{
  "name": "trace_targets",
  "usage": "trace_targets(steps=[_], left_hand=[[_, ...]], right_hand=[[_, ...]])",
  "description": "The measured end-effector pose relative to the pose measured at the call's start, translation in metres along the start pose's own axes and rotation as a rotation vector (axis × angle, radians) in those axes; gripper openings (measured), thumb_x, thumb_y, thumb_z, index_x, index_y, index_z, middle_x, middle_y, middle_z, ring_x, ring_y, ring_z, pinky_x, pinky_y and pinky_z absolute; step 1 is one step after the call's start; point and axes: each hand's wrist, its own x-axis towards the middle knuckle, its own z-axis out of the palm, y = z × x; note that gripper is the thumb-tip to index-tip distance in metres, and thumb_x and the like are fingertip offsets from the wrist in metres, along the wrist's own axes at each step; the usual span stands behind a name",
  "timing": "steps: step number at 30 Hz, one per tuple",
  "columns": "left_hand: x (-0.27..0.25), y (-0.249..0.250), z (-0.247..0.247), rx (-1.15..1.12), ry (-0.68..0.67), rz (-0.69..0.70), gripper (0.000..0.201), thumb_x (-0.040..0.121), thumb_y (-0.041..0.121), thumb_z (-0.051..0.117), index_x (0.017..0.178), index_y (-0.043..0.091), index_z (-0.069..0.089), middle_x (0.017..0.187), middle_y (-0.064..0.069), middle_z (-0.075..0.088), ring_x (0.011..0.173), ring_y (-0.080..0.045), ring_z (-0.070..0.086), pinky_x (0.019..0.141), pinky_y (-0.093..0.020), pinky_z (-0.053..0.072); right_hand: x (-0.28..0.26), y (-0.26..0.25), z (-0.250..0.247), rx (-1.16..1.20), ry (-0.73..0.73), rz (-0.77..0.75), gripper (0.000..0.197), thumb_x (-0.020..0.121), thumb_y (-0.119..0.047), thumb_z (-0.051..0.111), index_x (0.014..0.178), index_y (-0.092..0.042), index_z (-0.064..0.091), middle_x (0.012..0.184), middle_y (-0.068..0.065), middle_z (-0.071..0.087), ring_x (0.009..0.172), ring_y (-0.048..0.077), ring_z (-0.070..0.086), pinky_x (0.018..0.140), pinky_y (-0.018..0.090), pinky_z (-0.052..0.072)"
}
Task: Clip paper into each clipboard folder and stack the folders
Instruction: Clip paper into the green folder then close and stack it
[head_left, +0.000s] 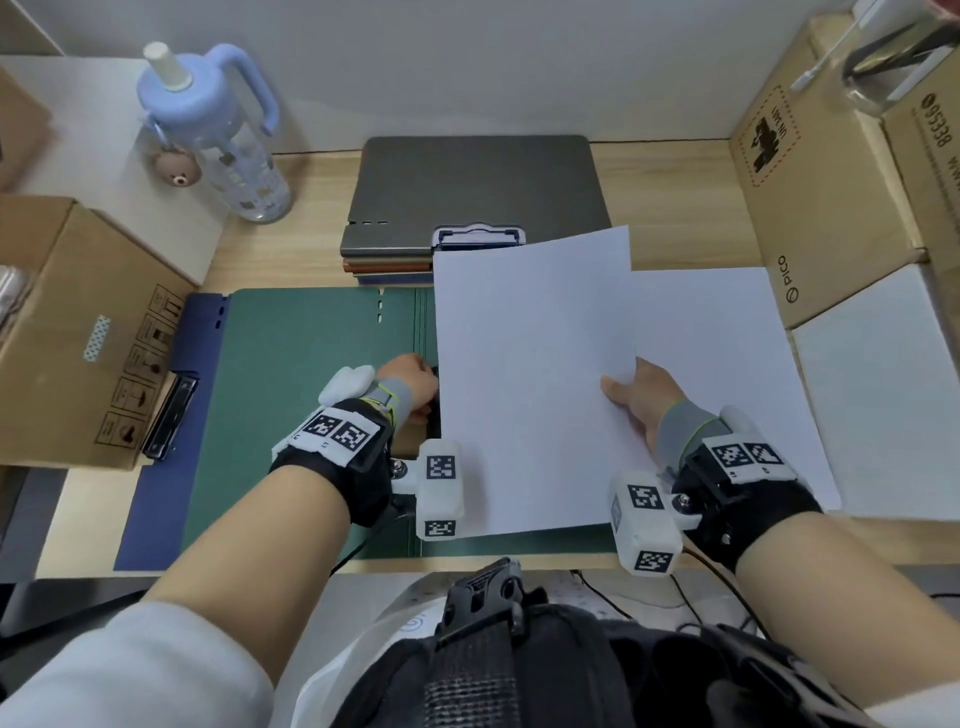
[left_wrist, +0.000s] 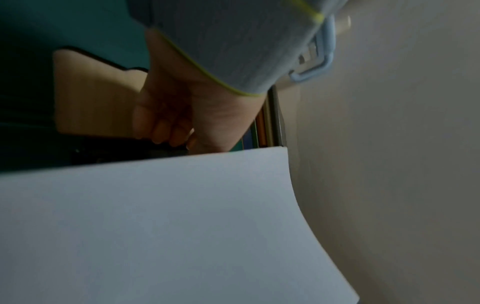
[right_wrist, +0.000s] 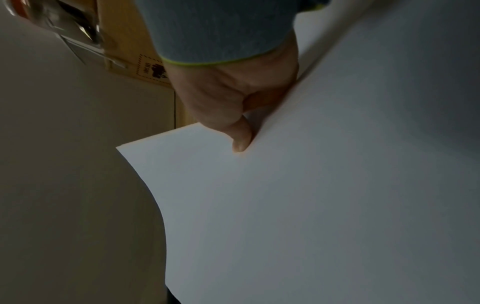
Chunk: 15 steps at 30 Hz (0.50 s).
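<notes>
1 sheet of paper (head_left: 530, 374) was pinched in the right hand (head_left: 641, 400) over the open green folder (head_left: 311, 384), whose clip the left hand (head_left: 410, 387) gripped.

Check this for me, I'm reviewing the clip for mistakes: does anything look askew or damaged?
Only the sheet pinched by the right hand is askew, tilted over the open green folder and not yet clipped. The left hand grips something at the sheet's edge. No damage.
</notes>
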Motion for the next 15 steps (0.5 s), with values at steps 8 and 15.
trace_targets(steps=[8,15], left_hand=[[0.005,-0.002,0.003,0.339,0.057,-0.011,0.030,0.090,0.014,0.050,0.061,0.016,0.042,0.069,-0.003,0.049,0.076,-0.022,0.051,0.063,-0.030,0.047],[0.001,0.004,0.001,0.552,0.059,0.017,0.036,0.091,0.021,0.050,0.058,0.016,0.037,0.062,0.000,0.039,0.081,-0.023,0.047,0.073,-0.028,0.040]], right_hand=[[0.003,0.011,0.010,-0.140,-0.004,0.070,0.037,0.096,-0.013,0.050,0.131,-0.002,0.049,0.129,0.018,0.057,0.115,0.036,0.056,0.097,0.040,0.046],[0.004,0.010,0.017,-0.232,0.010,0.055,0.040,0.096,-0.014,0.049,0.133,-0.001,0.047,0.134,0.016,0.054,0.122,0.034,0.052,0.102,0.037,0.041]])
